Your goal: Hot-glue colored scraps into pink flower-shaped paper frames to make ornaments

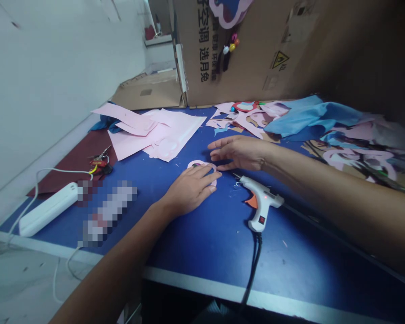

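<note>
My left hand (pixel 192 189) lies flat over a small pink cut-out (pixel 197 163) on the blue table, its fingers stretched across it and hiding most of it. Some dark and green detail shows inside the cut-out's edge. Just beyond and to the right, my right hand (pixel 238 154) hovers with fingers apart and nothing visible in them. Its fingertips are close to the cut-out; I cannot tell if they touch it. A white hot glue gun (pixel 261 204) with an orange trigger lies below my right hand, its nozzle pointing toward the cut-out and a small red light showing.
Pink sheets (pixel 162 135) lie at the back left, near pliers or keys (pixel 101 164) on dark red material (pixel 70 162). A white power strip (pixel 49 209) and cables sit front left. Pink scraps and blue cloth (pixel 300 117) pile before the cardboard box (pixel 249 76).
</note>
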The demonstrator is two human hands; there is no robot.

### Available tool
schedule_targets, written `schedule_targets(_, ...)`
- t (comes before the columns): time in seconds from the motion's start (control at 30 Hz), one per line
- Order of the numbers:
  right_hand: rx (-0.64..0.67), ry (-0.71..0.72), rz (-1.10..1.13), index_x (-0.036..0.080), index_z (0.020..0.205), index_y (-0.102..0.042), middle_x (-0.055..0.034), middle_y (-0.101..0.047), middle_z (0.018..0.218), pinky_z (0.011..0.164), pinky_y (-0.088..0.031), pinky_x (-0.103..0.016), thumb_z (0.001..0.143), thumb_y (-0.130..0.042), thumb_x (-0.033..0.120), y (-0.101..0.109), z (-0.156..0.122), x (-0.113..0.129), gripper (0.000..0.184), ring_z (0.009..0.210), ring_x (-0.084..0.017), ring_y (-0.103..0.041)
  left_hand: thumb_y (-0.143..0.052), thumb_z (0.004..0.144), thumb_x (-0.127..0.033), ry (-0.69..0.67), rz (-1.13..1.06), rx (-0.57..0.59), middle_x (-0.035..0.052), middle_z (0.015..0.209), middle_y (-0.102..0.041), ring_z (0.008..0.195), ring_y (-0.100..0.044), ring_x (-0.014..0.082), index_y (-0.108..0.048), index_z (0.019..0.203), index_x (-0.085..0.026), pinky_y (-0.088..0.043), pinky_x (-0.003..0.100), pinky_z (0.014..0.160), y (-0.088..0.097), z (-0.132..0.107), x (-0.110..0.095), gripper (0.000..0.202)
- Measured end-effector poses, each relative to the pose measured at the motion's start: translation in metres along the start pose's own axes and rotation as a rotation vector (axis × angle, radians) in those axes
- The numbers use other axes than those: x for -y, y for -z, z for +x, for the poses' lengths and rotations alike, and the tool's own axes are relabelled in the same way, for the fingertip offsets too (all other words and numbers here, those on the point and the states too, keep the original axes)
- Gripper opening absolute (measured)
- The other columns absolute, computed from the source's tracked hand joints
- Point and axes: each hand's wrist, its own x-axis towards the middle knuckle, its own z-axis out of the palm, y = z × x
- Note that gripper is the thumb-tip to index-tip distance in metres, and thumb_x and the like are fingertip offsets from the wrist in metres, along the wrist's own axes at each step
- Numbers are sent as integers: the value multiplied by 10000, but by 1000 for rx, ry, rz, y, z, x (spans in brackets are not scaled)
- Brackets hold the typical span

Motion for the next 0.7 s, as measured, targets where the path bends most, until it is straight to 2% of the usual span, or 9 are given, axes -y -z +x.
schedule_targets(0.13, -7, 14, 42, 196, 1103, -734, -65, -755, 923, 868, -683, -368, 936, -686, -38, -5, -2, 1, 291, 934, -203, -739, -446, 1197, -394, -9, 0, -17, 156, 1715, -608, 1653, -515, 311, -655, 1596, -220, -418, 544, 1370, -2, 0, 2, 483)
schedule_targets(0.3, -30, 24, 68, 181, 1065, -744, -54, -751, 896, 861, -676, -381, 890, -703, -59, -12, -3, 2, 299, 903, -197, -734, -488, 1178, -396, -4, -38, -27, 173, 1701, -624, 1651, -521, 327, -628, 1612, -190, -420, 565, 1375, -4, -1, 4, 500)
schedule_targets(0.43, -110, 151, -39, 213, 1035, -769, -81, -794, 988, 835, -672, -394, 863, -743, -2, -8, -12, 8, 277, 965, -240, -761, -497, 1171, -366, 2, -65, -29, 192, 1722, -601, 1668, -501, 328, -615, 1614, -147, -394, 563, 1394, -3, -1, 4, 508)
schedule_targets(0.53, -190, 303, -338, 233, 1108, -800, -85, -826, 1073, 780, -644, -376, 904, -769, 105, 2, -36, 9, 242, 954, -267, -789, -511, 1165, -356, 0, -85, -41, 181, 1726, -600, 1660, -515, 319, -617, 1613, -167, -399, 549, 1393, -3, 0, 4, 498)
schedule_targets(0.63, -268, 362, -859, 241, 1219, -822, -49, -828, 888, 719, -566, -352, 946, -753, 211, 8, -76, -6, 283, 787, -263, -788, -521, 1163, -353, 9, -97, -49, 164, 1719, -612, 1653, -525, 313, -622, 1606, -192, -402, 543, 1393, -3, -1, 2, 482)
schedule_targets(0.7, -308, 415, -1066, 254, 1245, -806, -44, -821, 828, 687, -509, -336, 1009, -688, 279, 9, -106, -28, 266, 773, -264, -793, -519, 1167, -352, 17, -100, -49, 163, 1713, -619, 1656, -522, 311, -624, 1600, -186, -394, 536, 1398, -2, -1, 1, 475)
